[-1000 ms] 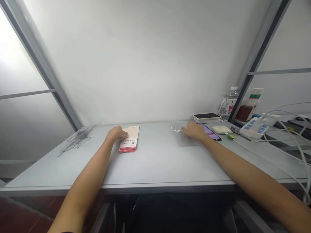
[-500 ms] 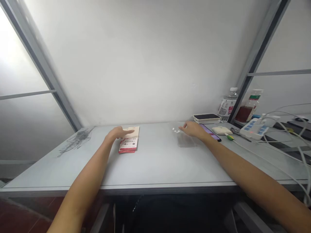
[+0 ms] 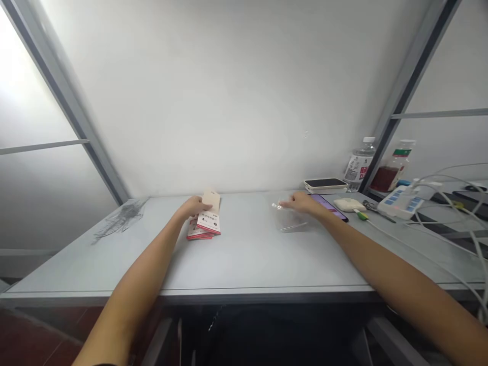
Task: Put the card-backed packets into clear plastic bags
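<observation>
Head view: the person's left hand (image 3: 193,207) is closed on a red-and-white printed card (image 3: 209,221) marked with a "4", its thumb lying across the upper, cream-coloured part. This card sits at a slant over a stack of similar red-edged cards (image 3: 195,233), which shows below and to the left of it. The right hand (image 3: 301,202) is at the upper part of a clear plastic bag (image 3: 293,220), its fingers drawn narrow and touching the film; whether they pinch it cannot be told. Small white bits (image 3: 274,205) show at the bag's upper left, just beside the fingertips. Well apart from each other, both hands work over a pale grey desk (image 3: 244,259), the cards left of centre and the bag right of it.

Partly behind the right hand and wrist lies a smartphone (image 3: 331,207) with a lit purple screen. Farther right come a white case (image 3: 349,205), a green-ended cable plug (image 3: 360,215) and a white power strip (image 3: 394,201). Near the wall (image 3: 229,101) are a light-rimmed, dark-screened phone (image 3: 326,183) and a labelled clear bottle (image 3: 358,168) with a white cap.
</observation>
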`<state>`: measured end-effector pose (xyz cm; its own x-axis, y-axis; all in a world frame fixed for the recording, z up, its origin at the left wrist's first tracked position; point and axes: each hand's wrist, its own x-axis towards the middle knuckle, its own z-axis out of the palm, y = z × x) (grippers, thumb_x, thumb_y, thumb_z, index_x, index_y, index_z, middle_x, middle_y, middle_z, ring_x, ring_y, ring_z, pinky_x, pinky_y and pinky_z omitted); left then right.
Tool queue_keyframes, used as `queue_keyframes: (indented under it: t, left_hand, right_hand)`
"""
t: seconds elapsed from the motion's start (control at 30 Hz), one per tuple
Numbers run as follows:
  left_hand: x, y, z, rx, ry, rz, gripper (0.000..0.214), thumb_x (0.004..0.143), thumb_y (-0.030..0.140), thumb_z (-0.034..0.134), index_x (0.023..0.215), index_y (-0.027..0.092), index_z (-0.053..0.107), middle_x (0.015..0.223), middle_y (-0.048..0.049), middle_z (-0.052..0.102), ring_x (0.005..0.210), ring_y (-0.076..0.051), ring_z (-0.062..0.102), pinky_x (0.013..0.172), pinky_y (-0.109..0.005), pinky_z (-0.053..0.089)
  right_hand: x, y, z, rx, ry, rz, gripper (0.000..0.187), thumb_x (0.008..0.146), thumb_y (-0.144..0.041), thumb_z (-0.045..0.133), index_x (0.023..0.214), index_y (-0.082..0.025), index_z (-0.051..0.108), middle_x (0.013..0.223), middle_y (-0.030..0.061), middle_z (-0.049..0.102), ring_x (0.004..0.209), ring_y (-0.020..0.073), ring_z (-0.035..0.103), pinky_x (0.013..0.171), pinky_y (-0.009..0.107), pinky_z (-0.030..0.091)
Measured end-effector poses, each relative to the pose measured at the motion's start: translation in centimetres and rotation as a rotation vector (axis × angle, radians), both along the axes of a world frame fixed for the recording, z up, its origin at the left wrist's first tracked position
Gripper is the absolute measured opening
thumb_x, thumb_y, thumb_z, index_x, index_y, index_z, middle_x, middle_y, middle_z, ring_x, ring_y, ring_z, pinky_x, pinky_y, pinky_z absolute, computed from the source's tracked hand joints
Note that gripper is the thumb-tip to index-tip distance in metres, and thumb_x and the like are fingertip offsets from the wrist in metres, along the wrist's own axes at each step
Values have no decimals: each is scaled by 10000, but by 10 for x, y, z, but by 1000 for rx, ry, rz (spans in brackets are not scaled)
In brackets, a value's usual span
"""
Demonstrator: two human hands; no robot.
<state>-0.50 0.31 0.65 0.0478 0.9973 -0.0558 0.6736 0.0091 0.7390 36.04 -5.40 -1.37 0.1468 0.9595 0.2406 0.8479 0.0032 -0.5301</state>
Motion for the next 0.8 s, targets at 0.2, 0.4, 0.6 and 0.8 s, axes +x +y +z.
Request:
queue_keyframes:
  t: [0.2, 0.4, 0.6, 0.8]
  left_hand:
    - [19, -18, 15, 35, -315, -118, 357, 670, 421, 645, 910, 189, 518, 697, -23, 637, 547, -135, 591, 430, -209, 390]
    - [61, -63, 21, 36, -569, -494, 494, 716, 469, 614, 1093, 165, 522, 793, -67, 665, 616, -181, 634, 513, -276, 485]
    - [84, -85, 13, 159, -345, -405, 474, 771, 452, 550, 1163, 187, 519, 851, -69, 682, 685, -189, 642, 572, -278, 490]
    - [77, -72, 8, 240, -247, -305, 334, 801, 378, 487, 1068, 189, 551, 885, -57, 673, 704, -177, 633, 551, -256, 474]
  right_hand:
    - [-20, -10, 13, 59, 333, 166, 296, 786, -393, 487, 598, -190, 380, 680, 29, 633, 477, 88, 530, 486, 223, 392]
    - [-56, -30, 16, 222, 327, 214, 277, 797, -361, 494, 617, -202, 358, 517, -33, 524, 493, 127, 593, 500, 225, 427]
    - [-74, -41, 16, 289, 483, 321, 285, 818, -388, 489, 660, -200, 345, 856, 40, 618, 548, 128, 633, 432, 225, 453]
    - [-73, -46, 18, 327, 487, 383, 267, 806, -365, 513, 662, -193, 366, 1056, 89, 596, 658, 151, 652, 491, 259, 496]
